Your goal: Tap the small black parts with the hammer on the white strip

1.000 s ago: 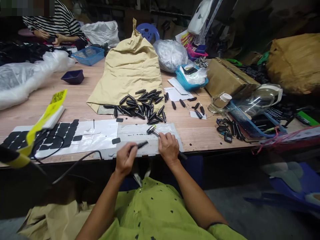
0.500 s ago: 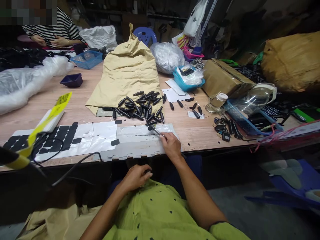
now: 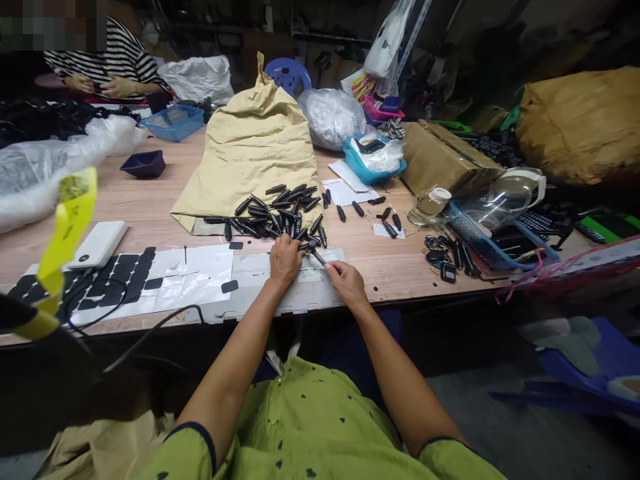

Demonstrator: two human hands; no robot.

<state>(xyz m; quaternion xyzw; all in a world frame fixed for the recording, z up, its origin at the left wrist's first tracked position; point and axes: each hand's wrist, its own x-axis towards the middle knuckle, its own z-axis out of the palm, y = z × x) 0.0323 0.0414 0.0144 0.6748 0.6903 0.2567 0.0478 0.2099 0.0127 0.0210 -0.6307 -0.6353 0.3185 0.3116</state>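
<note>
My right hand (image 3: 347, 283) is closed around the handle of what looks like a small hammer (image 3: 319, 255), its dark head pointing left. Close by, my left hand (image 3: 286, 260) rests at the near edge of a pile of black tapered pieces (image 3: 257, 212), its fingers curled down. A bit of something dark shows between its fingertips and the hammer head, but what it is stays hidden. Both hands are over a flat white-grey board (image 3: 265, 287) at the table's front edge. The pile lies partly on a beige cloth sack (image 3: 263, 147).
Left of the board lies a white sheet with black stickers (image 3: 107, 280), a white power bank (image 3: 100, 245) and a cable. Right are loose black pieces (image 3: 358, 209), a bottle (image 3: 429, 207), keys (image 3: 440, 257) and a blue basket (image 3: 480, 237). A person (image 3: 110, 67) sits across the table.
My left hand has risen from my lap to the near edge of the pile. My right hand has shifted slightly right, still holding the hammer.
</note>
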